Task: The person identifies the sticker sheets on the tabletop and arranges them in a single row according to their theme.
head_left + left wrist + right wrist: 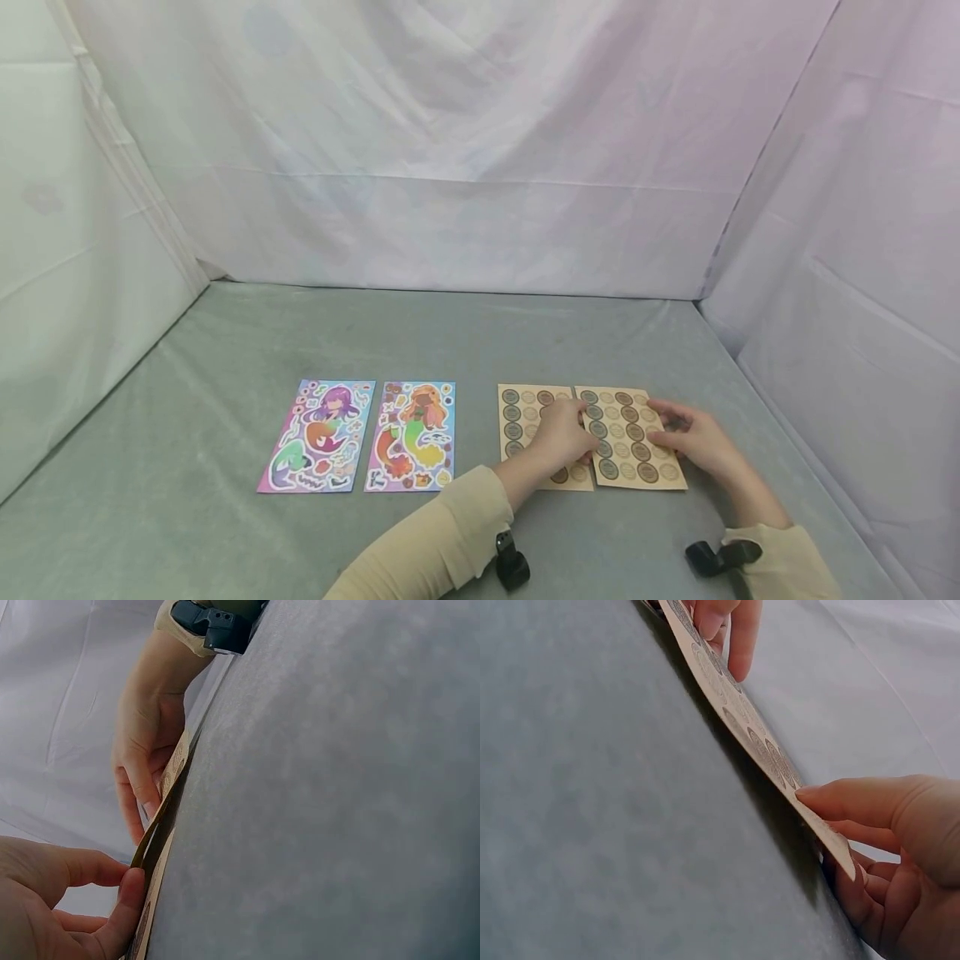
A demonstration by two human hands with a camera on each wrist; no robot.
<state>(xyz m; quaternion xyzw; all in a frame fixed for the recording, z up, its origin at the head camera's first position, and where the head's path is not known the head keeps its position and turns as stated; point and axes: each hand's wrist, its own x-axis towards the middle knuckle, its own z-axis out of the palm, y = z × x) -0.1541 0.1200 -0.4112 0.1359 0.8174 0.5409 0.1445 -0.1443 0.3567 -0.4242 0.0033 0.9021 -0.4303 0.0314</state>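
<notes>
A tan sheet of round stickers is pinched at its left edge by my left hand and at its right edge by my right hand. In the right wrist view, my right thumb lies on top of this sheet with fingers beneath, and the edge there is lifted off the table. A second tan sheet of round stickers lies flat to the left, partly covered by my left hand. The left wrist view shows my left thumb and a finger meeting at the held sheet's edge.
Two colourful mermaid sticker sheets, one with a purple-haired mermaid and one with an orange-haired mermaid, lie side by side on the left. Grey cloth covers the table. White fabric walls stand behind and at both sides.
</notes>
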